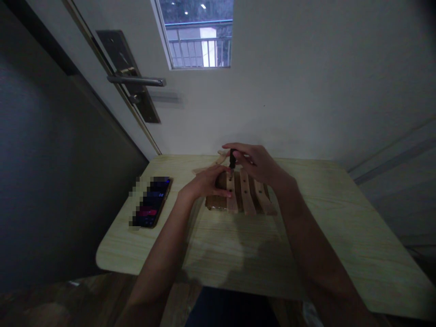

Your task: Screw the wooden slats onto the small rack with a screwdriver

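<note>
My right hand grips a screwdriver by its black handle, held upright with the tip down. Under the tip lies the leftmost of several pale wooden strips, which has dark holes or screws in it. My left hand is closed around this strip, thumb on the near side and fingers on the far side. The strips rest side by side on a brown block that looks wrapped in shiny clear film. Another pale wooden piece lies behind my left hand, partly hidden.
A phone with a lit screen lies at the left of the pale wooden table. Behind the table stands a white door with a metal handle and a small window. The table's near edge runs close to my lap.
</note>
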A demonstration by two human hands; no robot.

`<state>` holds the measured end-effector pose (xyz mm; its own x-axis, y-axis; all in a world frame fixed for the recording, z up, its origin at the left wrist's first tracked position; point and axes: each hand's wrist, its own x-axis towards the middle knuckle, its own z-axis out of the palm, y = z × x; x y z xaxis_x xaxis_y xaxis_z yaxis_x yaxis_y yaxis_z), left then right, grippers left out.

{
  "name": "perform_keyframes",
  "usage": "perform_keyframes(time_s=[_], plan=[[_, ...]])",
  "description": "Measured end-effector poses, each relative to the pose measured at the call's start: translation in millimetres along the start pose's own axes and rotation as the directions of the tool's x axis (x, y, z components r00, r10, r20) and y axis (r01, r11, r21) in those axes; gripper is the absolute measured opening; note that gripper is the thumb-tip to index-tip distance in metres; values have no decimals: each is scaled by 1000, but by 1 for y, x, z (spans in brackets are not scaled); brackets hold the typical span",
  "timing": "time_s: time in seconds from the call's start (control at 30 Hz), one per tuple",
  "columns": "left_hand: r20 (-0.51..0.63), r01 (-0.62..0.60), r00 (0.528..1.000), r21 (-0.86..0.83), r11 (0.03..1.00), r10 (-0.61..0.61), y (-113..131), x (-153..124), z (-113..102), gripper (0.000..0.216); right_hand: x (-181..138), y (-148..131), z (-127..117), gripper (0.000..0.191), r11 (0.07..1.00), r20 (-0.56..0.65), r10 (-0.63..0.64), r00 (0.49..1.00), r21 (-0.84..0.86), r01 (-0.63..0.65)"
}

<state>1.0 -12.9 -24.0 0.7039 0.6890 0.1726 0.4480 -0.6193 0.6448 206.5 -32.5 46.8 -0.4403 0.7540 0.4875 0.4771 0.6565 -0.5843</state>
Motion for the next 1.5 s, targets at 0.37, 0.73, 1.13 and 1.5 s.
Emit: perform_keyframes(time_s=[0.37, 0.73, 1.13, 1.5], plan=[[9, 9, 1000, -1, 1000, -9, 2, -1, -1, 67, 0, 8, 3, 23, 993, -72, 80, 994, 96, -73], [8, -14, 1000, -6, 1000, 14, -1, 0, 0, 65, 2, 9, 6, 33, 998, -111, -50, 993, -35, 46], [17, 19, 1000, -15, 1000, -19, 2, -1, -1, 67, 1, 9, 2, 29, 999, -159, 15, 987, 54, -7], [12, 10, 1000, -1, 1000, -10, 0, 0, -1, 69, 2, 7, 12, 36, 997, -161, 60, 985, 48, -53]])
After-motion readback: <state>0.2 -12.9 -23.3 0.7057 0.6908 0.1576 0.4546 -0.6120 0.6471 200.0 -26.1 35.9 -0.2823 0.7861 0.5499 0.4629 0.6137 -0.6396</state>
